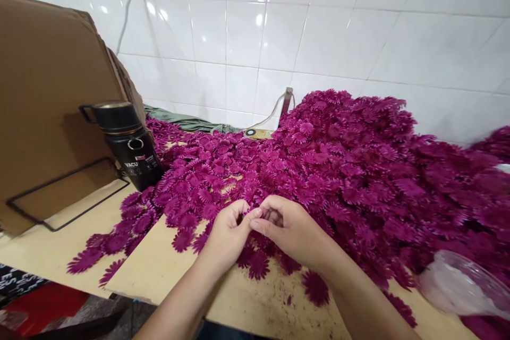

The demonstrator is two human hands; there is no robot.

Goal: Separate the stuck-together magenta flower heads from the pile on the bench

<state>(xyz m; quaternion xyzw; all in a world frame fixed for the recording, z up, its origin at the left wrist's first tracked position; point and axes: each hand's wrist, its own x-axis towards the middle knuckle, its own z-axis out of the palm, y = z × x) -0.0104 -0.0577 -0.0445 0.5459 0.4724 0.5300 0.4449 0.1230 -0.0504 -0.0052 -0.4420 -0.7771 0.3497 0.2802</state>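
My left hand (231, 228) and my right hand (281, 223) meet at the middle of the view, above the near part of the board. Both have their fingers closed in a pinch around a small magenta piece (251, 212), mostly hidden by the fingertips. It looks like one of the magenta flower pieces (346, 159) heaped behind and beside the hands. Single flowers lie flat close by, one (316, 287) to the right of my right wrist and one (258, 263) below the fingers.
A black flask (133, 154) stands at the left before a cardboard box (51, 90), with a black wire frame (71, 170) beside it. A clear plastic tub (462, 284) with white contents sits at the right. White tiled wall rises behind the wooden board (155, 260).
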